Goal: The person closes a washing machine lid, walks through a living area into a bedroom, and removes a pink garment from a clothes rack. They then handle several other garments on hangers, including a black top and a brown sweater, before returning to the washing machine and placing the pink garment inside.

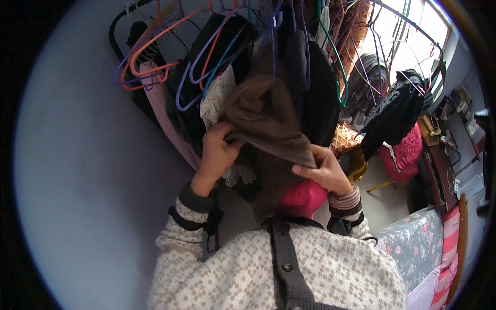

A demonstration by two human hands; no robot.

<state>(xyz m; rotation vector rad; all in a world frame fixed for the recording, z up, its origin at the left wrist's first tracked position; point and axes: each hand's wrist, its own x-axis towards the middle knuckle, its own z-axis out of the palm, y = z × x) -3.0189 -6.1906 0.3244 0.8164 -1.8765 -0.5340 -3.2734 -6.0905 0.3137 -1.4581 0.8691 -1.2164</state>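
Note:
A sheer brown cloth (261, 111) hangs in front of me among the clothes on the rack. One folded edge of it is stretched between my two hands. My left hand (221, 150) pinches this edge at its left end, and my right hand (325, 168) grips the other end with the thumb on top. Below the edge more of the brown cloth drapes down in front of a bright pink thing (302, 199), whose kind I cannot make out. The cloth's upper end runs up among the hangers, where its hold is hidden.
Several plastic hangers (194, 72) in orange, purple and blue crowd the rack on the left; a green hanger (338, 77) hangs right of the cloth. Dark clothes (395, 113) hang near the bright window. A pink fluffy stool (403, 155) and a flowered bed (413, 243) stand at right.

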